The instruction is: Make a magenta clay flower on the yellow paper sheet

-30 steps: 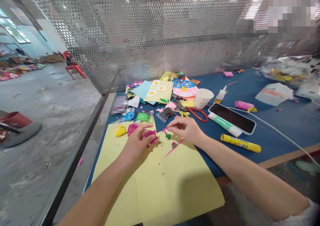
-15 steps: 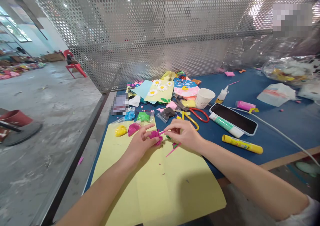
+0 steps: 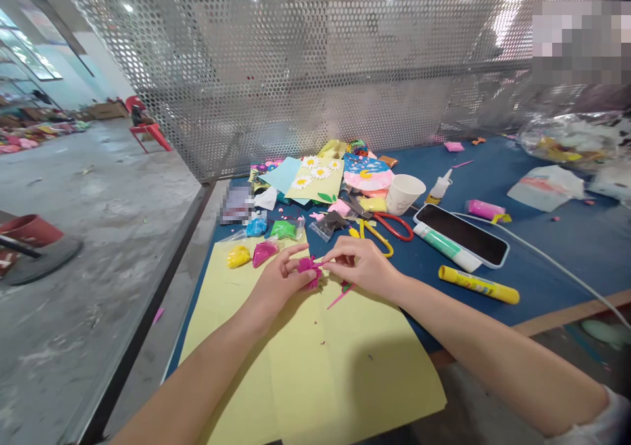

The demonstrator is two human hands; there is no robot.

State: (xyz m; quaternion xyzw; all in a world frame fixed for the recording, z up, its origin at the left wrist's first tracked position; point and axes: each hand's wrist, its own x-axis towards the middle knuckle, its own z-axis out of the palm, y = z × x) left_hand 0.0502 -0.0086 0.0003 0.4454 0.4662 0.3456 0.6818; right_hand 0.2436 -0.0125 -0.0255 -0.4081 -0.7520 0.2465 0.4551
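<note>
My left hand (image 3: 279, 281) pinches a small magenta clay flower (image 3: 308, 269) between thumb and fingers, held just above the yellow paper sheet (image 3: 315, 373). My right hand (image 3: 362, 266) is closed in a pinch against the flower's right side, gripping a thin pink stick-like tool whose tip touches the clay. A second pink stick (image 3: 340, 295) lies on the yellow paper under my right hand. Small bags of yellow clay (image 3: 238, 256), magenta clay (image 3: 263, 252), green clay (image 3: 282, 230) and blue clay (image 3: 256, 227) lie just beyond my left hand.
On the blue table (image 3: 557, 234) lie scissors with red and yellow handles (image 3: 389, 228), a paper cup (image 3: 404, 194), a phone (image 3: 461, 233), a green-white glue stick (image 3: 444, 246), a yellow marker (image 3: 478, 284), a white cable, paper craft pieces (image 3: 315, 179) and plastic bags. A perforated metal screen stands behind.
My hands have come together: the right hand moved left until its pinched tool meets the magenta flower held by the left hand. The view shifted only slightly.
</note>
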